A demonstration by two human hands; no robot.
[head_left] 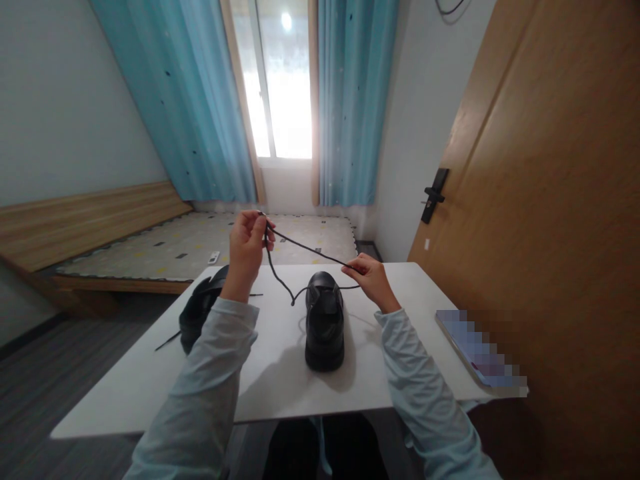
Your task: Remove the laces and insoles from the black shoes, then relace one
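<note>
Black lace is pinched by both the left hand and right hand fingers, so keep it tight, probably threading the shoe.

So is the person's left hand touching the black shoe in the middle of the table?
Apart. The head view shows the left hand raised above the table, pinching the black lace, with clear space between it and the middle shoe.

Daylight pours in through the window at the back, blown out to white with a bright glare spot high in the pane. The room nearer us sits dimmer. The black shoe casts a soft shadow toward the near edge of the white table. Walls and door lean outward at the edges. One patch at the table's right edge is pixelated.
</note>
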